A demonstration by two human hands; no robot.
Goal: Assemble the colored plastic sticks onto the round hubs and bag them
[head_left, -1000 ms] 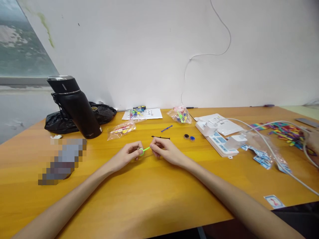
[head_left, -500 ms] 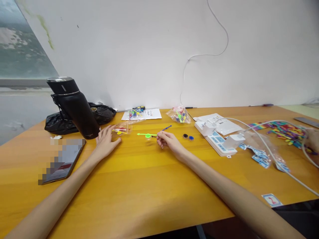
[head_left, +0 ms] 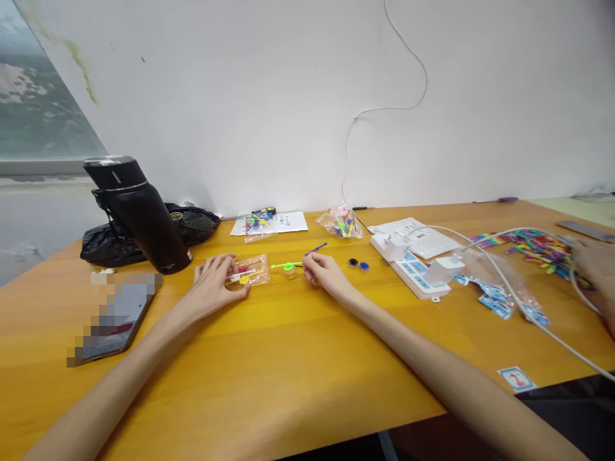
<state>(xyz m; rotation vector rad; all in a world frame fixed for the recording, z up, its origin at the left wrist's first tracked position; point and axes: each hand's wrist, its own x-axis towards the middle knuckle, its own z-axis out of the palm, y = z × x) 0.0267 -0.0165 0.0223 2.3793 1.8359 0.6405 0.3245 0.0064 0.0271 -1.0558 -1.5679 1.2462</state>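
Observation:
My left hand [head_left: 216,283] rests on the orange table [head_left: 288,358], its fingers closed on a small clear plastic bag [head_left: 250,271] that holds red, yellow and white clock hands. My right hand [head_left: 323,271] lies a little to the right, fingers curled and pinched near a thin black hand; whether it grips that piece I cannot tell. A green clock hand [head_left: 287,266] lies on the table between my two hands, just left of my right fingertips. A blue hand [head_left: 317,248] lies just behind my right hand.
A black bottle [head_left: 139,216] stands far left in front of a black bag [head_left: 185,224], a phone [head_left: 120,314] beside it. Behind are more small bags [head_left: 342,223] and paper [head_left: 283,222]. Right: two small round parts [head_left: 358,264], power strip [head_left: 408,266], cables, coloured sticks [head_left: 538,246], another person's hand [head_left: 596,266].
The green hand, held between both hands a second ago, now lies on the table. My left hand reached left to the clear bag and drew it toward me. My right hand moved farther back.

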